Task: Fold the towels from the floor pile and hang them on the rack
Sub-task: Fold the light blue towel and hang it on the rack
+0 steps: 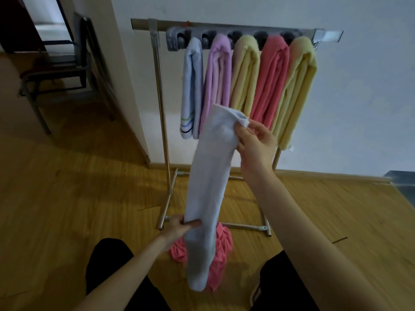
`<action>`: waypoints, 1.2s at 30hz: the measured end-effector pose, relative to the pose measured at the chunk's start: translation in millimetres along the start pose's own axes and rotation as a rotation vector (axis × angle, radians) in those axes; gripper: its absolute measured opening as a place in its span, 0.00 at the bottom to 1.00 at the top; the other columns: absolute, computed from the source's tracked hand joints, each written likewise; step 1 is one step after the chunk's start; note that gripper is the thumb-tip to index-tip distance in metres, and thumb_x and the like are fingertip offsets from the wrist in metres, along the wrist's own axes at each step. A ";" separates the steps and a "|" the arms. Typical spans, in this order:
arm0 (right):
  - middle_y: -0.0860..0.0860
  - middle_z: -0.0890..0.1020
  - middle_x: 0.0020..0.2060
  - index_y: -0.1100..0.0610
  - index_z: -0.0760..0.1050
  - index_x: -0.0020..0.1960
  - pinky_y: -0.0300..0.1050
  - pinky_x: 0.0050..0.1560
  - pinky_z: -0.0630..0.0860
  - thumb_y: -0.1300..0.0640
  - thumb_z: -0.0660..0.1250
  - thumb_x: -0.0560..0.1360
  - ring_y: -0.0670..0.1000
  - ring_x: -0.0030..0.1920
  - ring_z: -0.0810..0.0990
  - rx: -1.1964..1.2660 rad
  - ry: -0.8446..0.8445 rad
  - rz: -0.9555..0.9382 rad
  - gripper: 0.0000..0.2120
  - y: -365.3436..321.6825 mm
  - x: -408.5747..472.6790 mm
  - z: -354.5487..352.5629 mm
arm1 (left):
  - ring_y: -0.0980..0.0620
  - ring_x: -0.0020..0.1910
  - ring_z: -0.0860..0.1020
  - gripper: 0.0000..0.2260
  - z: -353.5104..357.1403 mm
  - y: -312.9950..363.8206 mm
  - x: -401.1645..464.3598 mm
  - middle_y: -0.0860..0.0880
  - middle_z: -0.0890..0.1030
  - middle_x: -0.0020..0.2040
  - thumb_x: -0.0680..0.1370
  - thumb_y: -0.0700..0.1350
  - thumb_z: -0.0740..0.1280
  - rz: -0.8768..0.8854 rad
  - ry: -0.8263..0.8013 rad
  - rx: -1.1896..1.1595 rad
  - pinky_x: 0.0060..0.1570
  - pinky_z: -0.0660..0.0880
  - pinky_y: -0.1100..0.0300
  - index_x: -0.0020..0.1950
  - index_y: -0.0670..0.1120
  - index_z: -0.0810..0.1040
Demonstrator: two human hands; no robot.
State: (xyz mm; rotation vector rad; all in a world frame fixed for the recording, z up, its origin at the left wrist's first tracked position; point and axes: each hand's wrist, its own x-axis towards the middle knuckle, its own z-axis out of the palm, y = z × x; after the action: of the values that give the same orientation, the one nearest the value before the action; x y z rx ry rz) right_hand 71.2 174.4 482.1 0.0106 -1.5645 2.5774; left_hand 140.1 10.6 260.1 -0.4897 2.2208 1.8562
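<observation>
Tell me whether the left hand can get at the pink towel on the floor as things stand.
Probably not yet: the left hand pinches the pale blue towel, which hangs in front of the pink towel just below. Free that grip first.

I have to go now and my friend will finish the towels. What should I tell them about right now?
Left hand grips the long pale blue folded towel low down; right hand pinches its top corner, holding it up in front of the metal rack.
Done: five folded towels hang on the rack: white striped, lilac, yellow, coral pink, and another yellow.
Left: hang the pale blue towel, then fold and hang the crumpled pink towel on the wooden floor.
</observation>
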 end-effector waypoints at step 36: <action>0.58 0.80 0.44 0.69 0.76 0.52 0.42 0.43 0.77 0.60 0.68 0.74 0.53 0.44 0.79 -0.445 -1.087 0.432 0.12 61.0 28.5 -61.5 | 0.61 0.29 0.76 0.13 -62.4 203.8 -27.9 0.57 0.78 0.30 0.75 0.41 0.69 0.263 -0.574 0.521 0.31 0.69 0.71 0.32 0.53 0.81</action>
State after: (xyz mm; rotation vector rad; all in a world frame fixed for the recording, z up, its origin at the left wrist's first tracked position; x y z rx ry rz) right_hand 39.8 204.0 401.7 1.3579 -2.6822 2.5303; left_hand 91.9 -16.0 467.9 0.3926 2.2745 1.2043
